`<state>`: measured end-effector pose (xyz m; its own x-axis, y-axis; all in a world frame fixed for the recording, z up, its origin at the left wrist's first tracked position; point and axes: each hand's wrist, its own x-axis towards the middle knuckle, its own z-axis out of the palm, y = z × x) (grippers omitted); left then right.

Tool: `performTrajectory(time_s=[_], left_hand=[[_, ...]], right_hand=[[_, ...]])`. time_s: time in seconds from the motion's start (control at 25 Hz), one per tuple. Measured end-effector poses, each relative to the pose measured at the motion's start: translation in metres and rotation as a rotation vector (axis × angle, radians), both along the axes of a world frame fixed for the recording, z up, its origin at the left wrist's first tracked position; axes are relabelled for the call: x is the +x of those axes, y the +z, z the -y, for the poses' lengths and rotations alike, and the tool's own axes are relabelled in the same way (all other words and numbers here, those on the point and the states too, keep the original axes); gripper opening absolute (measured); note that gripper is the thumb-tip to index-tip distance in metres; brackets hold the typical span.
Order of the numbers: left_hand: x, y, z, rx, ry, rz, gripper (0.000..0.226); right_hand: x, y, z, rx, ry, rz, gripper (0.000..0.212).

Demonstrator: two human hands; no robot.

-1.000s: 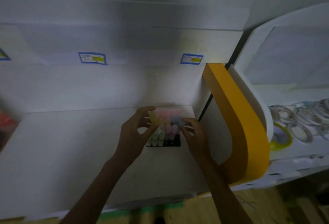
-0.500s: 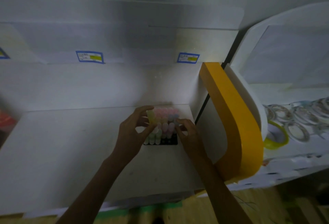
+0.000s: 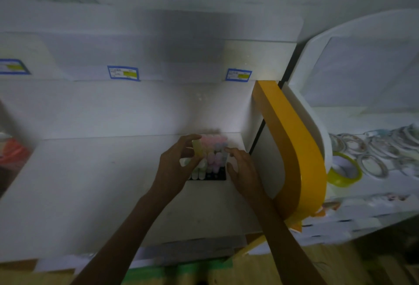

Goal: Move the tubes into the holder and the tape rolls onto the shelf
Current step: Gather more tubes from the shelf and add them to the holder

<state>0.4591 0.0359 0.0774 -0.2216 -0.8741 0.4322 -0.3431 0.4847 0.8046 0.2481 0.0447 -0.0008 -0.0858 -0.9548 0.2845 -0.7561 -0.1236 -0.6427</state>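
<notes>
Head view, dim and soft at the edges: two bare forearms rise from the bottom edge, which cuts off the elbows, toward the back right corner of a white shelf surface. The left hand has its fingers curled round a pale yellow upright tube, thumb on the near side, forefinger arched over the top; a pale green-white cap shows just below its fingers, but whether the hand holds that one too cannot be told. The right hand rests at the right edge of the black rectangular tube holder, its fingers loosely extended and its fingertips touching a pale blue tube; they do not clearly close on anything. Only the near right strip of the holder shows; the rest is hidden by the hands and by the pastel pink, blue and white tubes standing in it. Their number is too blurred to count.

Right of the hands, a curved yellow-edged side panel divides this shelf from a neighbouring white shelf, where a yellow tape roll sits beside a row of clear tape rolls cut off at the right edge. Farther back, blue-framed labels line the upper shelf edge, their text unreadable.
</notes>
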Motion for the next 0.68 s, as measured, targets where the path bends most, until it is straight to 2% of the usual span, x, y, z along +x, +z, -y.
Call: performTrajectory(time_s=[0.12, 0.48, 0.68], left_hand=[[-0.003, 0.001, -0.002, 0.000, -0.033, -0.008, 0.039], [-0.022, -0.002, -0.001, 0.049, -0.096, -0.059, 0.029], [-0.022, 0.006, 0.013, 0.050, 0.021, -0.040, 0.028]], right_hand=[[0.003, 0.014, -0.007, 0.025, 0.005, 0.069, 0.044], [0.006, 0.040, -0.038, -0.133, -0.149, 0.380, 0.043], [0.005, 0.040, -0.045, -0.075, -0.122, 0.345, 0.043]])
